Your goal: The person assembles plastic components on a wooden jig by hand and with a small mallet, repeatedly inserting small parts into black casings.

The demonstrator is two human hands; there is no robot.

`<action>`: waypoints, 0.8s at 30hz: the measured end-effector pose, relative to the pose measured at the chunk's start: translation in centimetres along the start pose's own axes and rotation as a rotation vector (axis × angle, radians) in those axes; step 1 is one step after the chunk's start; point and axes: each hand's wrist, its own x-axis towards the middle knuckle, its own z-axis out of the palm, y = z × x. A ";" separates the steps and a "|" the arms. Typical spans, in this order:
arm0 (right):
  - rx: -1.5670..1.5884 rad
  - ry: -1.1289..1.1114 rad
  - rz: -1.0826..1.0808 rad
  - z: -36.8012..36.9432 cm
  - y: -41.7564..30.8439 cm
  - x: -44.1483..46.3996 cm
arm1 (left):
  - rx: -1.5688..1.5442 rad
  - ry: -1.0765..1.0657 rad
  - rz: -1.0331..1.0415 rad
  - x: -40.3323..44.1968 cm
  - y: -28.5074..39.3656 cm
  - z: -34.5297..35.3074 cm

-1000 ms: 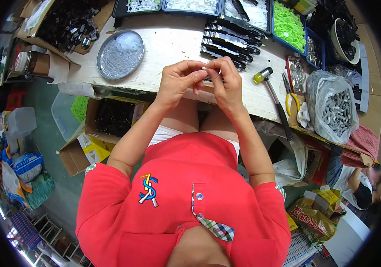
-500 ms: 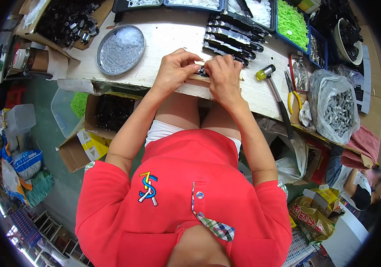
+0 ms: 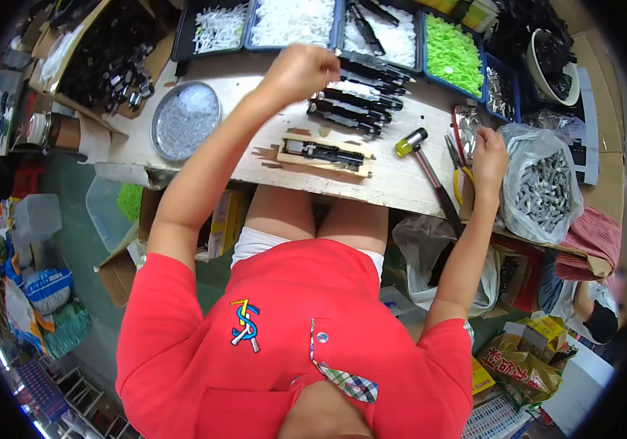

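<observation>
My left hand [image 3: 300, 73] is raised over the back of the bench, fingers curled together beside the left end of a row of long black assemblies [image 3: 357, 99]. Whatever its fingertips hold, if anything, is hidden. Out to the right, my right hand [image 3: 489, 157] has its fingers pinched up, between the red-edged packet of small metal pieces [image 3: 466, 121] and a clear plastic bag of grey parts [image 3: 544, 186]; I cannot make out anything in it. In front of me lies a wooden fixture [image 3: 365, 170] with a black and silver assembly [image 3: 324, 152] seated in its slot, touched by neither hand.
A hammer [image 3: 430, 172] and yellow-handled pliers [image 3: 460, 175] lie at the right. Trays of white pieces [image 3: 291, 22] and green pieces [image 3: 454, 55] line the back. A round metal dish [image 3: 154, 135] of clear parts and a cardboard box [image 3: 98, 113] stand left.
Both hands have left the wooden fixture, which now shows fully. My left hand has moved up toward the black assemblies, my right hand far right toward the metal pieces.
</observation>
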 end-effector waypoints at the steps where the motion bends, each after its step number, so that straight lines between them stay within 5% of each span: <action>1: -0.082 -0.061 -0.004 0.4 1.3 0.2 | 0.073 0.045 0.032 2.4 -0.2 0.1; 5: -0.240 -0.291 0.067 0.9 0.8 0.8 | 0.563 -0.132 0.004 9.7 0.1 1.4; 12: -0.240 -0.282 0.096 2.4 1.3 1.2 | 0.715 -0.154 0.182 12.4 -2.1 4.0; 16: -0.046 -0.169 -0.007 1.7 1.6 1.0 | 0.319 -0.041 0.166 11.8 -2.2 1.8; 18: 0.033 -0.108 -0.067 1.7 2.1 0.7 | -0.183 -0.040 -0.195 10.7 -1.2 0.8; 21: 0.065 -0.060 -0.071 1.7 2.6 0.3 | -0.704 0.042 -0.168 9.2 -2.0 0.3; 24: 0.033 -0.060 -0.023 1.1 2.4 0.0 | -0.896 0.160 -0.141 6.3 -0.6 -0.3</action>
